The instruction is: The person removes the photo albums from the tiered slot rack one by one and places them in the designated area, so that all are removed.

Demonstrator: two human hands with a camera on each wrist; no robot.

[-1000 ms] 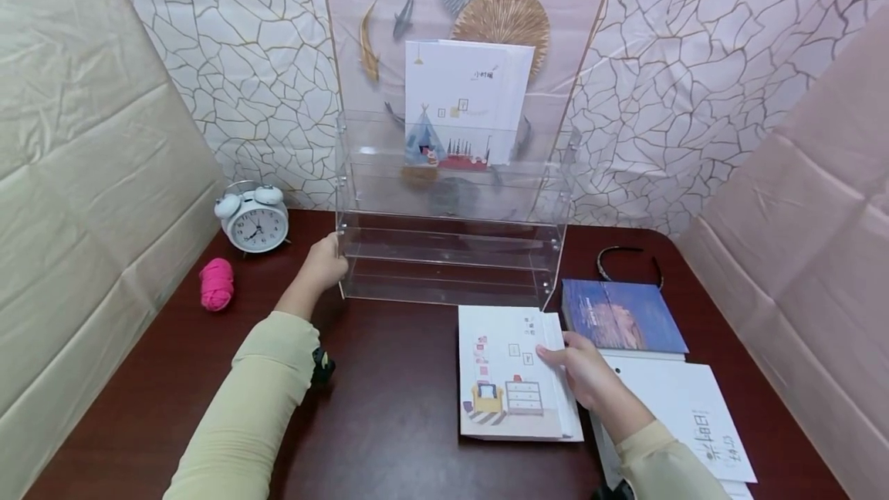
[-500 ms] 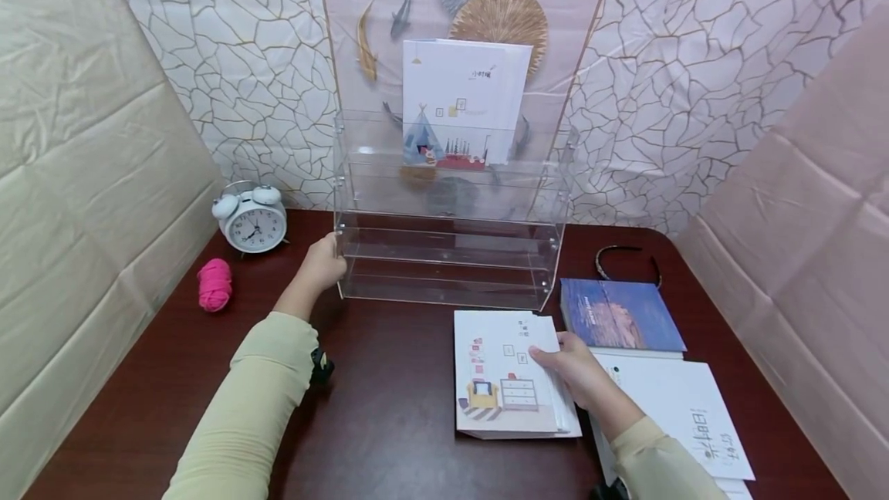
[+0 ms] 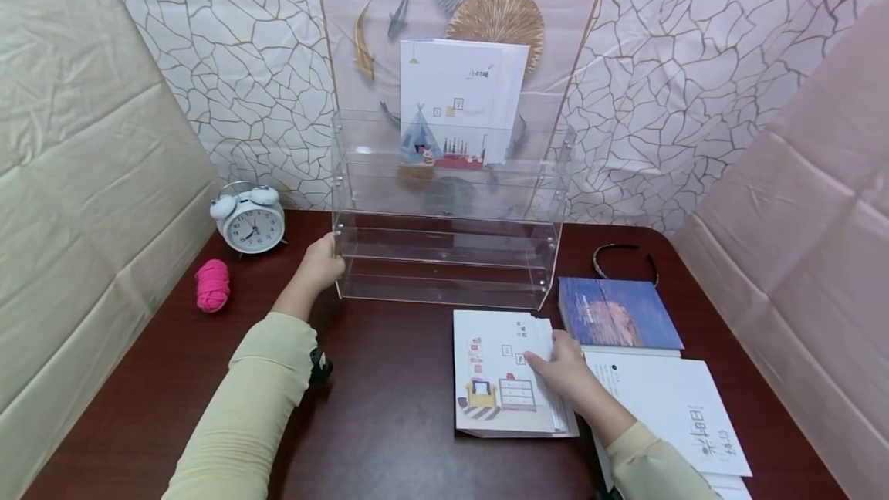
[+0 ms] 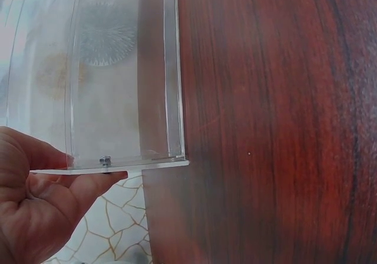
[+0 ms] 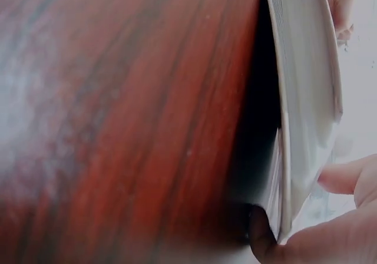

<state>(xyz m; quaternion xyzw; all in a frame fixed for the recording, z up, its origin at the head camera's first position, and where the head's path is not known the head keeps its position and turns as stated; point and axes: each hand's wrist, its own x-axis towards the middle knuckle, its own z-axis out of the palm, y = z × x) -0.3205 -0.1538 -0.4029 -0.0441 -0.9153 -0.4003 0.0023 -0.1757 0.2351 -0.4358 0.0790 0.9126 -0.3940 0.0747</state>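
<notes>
Right hand (image 3: 566,369) and the white book (image 3: 496,376) it holds have shifted slightly since a second ago: the hand sits a little farther left over the cover, and the book's far edge has come a touch nearer. This book, printed with a yellow armchair and a chest of drawers, is at the near right of the clear rack (image 3: 444,247), just in front of it, over the dark red-brown table (image 3: 389,400). Thumb on the cover and fingertips at the underside pinch its right edge. Left hand (image 3: 321,262) grips the rack's left side panel between thumb and fingers. Up on the rack's far tier stands another white book, the tent book (image 3: 461,95). Far left are a white alarm clock (image 3: 254,228) and, nearer, pink yarn (image 3: 212,285). To the right lie a blue book (image 3: 621,313), a white lettered book (image 3: 667,400) on its near side, and a dark headband (image 3: 596,259) beyond.
</notes>
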